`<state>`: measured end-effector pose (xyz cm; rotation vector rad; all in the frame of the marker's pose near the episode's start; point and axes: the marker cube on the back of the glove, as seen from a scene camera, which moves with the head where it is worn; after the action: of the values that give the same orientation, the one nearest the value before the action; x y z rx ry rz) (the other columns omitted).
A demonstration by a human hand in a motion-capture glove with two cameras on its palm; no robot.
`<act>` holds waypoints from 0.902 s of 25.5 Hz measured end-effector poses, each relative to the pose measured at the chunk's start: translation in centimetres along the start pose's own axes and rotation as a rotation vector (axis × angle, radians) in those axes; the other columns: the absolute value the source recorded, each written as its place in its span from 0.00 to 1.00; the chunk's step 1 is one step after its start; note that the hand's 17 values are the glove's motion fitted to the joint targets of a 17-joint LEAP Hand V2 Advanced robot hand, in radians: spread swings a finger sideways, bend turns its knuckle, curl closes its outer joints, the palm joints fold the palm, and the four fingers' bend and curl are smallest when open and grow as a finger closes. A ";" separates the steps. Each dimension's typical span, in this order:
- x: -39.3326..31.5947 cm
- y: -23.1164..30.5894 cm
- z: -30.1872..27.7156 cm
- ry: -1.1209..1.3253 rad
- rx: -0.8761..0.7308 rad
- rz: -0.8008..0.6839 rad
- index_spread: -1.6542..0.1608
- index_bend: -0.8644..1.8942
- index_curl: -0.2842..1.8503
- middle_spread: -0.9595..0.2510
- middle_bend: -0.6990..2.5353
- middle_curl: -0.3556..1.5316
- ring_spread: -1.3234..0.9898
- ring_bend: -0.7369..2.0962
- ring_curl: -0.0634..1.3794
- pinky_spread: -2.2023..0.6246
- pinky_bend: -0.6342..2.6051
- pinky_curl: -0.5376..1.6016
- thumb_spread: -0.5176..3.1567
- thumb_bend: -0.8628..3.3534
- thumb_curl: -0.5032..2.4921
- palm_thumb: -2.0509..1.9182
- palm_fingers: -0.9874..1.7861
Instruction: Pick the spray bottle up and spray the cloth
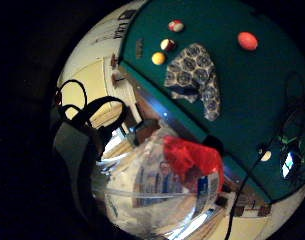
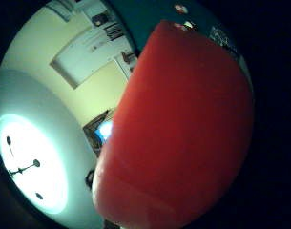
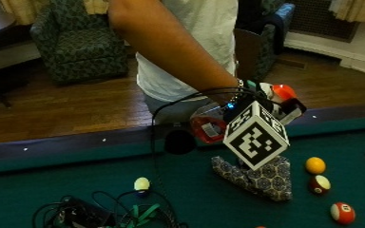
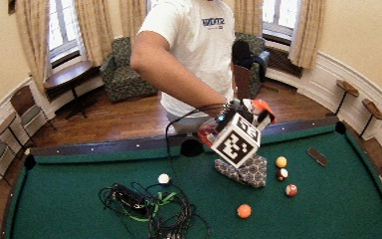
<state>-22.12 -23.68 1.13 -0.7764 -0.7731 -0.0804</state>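
Currently observed:
Right hand (image 3: 258, 102): raised above the bench (image 3: 188, 199) near its rail, grip closed around the spray bottle (image 3: 211, 124).
Spray bottle: clear body, red-orange head, held off the surface just above the cloth (image 3: 258, 178).
Cloth: patterned, crumpled on the green felt beneath the hand.
Billiard balls (image 3: 315, 165): beside the cloth.

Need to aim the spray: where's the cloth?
In the outside view the cloth lies on the green felt below the raised spray bottle, left of the yellow ball.

Home games room: pool table (image 4: 58, 199), armchairs (image 4: 121, 67) (curtained windows (image 4: 58, 25)).
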 end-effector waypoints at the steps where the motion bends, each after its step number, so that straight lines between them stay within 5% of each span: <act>1: 0.6 -0.8 0.7 0.008 -0.019 0.033 0.77 0.48 0.41 0.63 0.41 0.50 0.48 0.51 0.40 0.67 0.34 0.46 0.20 0.20 0.42 0.75 0.84; 23: 10.8 -8.9 5.1 0.190 -0.271 0.573 0.77 0.47 0.42 0.63 0.40 0.50 0.47 0.51 0.40 0.67 0.34 0.46 0.20 0.20 0.43 0.75 0.84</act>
<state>-20.30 -24.52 15.93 -1.2049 -0.3410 0.2582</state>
